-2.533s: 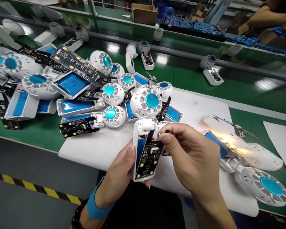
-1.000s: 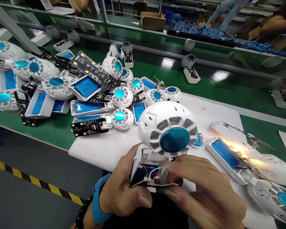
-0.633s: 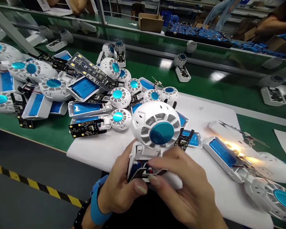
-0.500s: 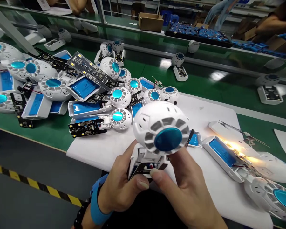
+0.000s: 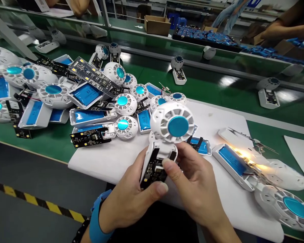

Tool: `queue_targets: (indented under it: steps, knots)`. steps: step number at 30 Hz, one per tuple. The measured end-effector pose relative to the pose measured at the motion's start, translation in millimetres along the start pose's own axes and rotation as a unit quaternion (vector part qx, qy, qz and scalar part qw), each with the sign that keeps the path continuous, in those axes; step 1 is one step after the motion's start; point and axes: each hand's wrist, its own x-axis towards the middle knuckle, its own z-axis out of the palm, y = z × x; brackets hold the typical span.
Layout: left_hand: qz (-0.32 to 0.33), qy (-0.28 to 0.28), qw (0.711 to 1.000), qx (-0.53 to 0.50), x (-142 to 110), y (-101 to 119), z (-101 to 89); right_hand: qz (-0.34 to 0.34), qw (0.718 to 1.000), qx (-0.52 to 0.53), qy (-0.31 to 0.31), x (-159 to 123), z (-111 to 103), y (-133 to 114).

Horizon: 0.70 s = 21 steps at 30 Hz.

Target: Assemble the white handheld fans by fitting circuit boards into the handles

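Observation:
Both my hands hold one small white handheld fan (image 5: 172,123) with a round head and blue centre cap, above the near edge of a white mat (image 5: 116,158). My left hand (image 5: 131,199) wraps the open handle from the left, thumb across its lower end. A black circuit board (image 5: 153,167) lies in that handle. My right hand (image 5: 192,179) grips the handle's right side, thumb pressing on the board's upper part near the hinge.
A heap of white fan units (image 5: 53,92), blue batteries (image 5: 84,92) and black boards (image 5: 90,138) covers the green bench to the left. Another open fan (image 5: 281,202) lies at right. Behind runs a conveyor (image 5: 218,84) carrying fans. Another person's arm (image 5: 281,28) shows at far right.
The fan's head swung from tilted toward me back upright. The board, earlier lifted off the handle with wires showing, now lies flat in it. Fans on the conveyor drifted left.

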Motion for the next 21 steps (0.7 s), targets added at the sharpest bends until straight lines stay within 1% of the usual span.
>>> queue_targets:
  steps: [2,3,6,9,11,14,17,19,21]
  knots:
    - [-0.037,-0.027,0.999,-0.017,-2,2,-2.0,0.004,1.0,0.028,0.013,2,0,1]
    - [-0.048,-0.03,0.998,-0.027,-2,3,-2.5,0.004,0.999,0.039,0.016,3,1,1]
    - [-0.053,-0.012,0.997,-0.049,-4,4,-0.4,0.002,0.998,0.054,0.029,5,6,0]
    - [-0.059,-0.004,0.996,-0.071,-4,4,5.2,0.031,0.996,0.069,0.046,6,12,-3]
    - [-0.083,-0.001,0.992,-0.094,-3,4,9.1,0.045,0.995,0.078,0.044,7,15,-5]
    - [-0.104,0.016,0.99,-0.098,-3,5,12.5,0.039,0.994,0.1,0.038,9,16,-6]
    - [-0.106,0.017,0.991,-0.085,-3,6,11.7,0.036,0.992,0.116,0.038,9,15,-4]
    - [-0.093,0.003,0.993,-0.07,-4,7,9.4,0.028,0.994,0.095,0.043,8,14,-3]
    - [-0.067,-0.007,0.995,-0.069,-5,7,7.2,0.008,0.998,0.064,0.022,6,13,-2]
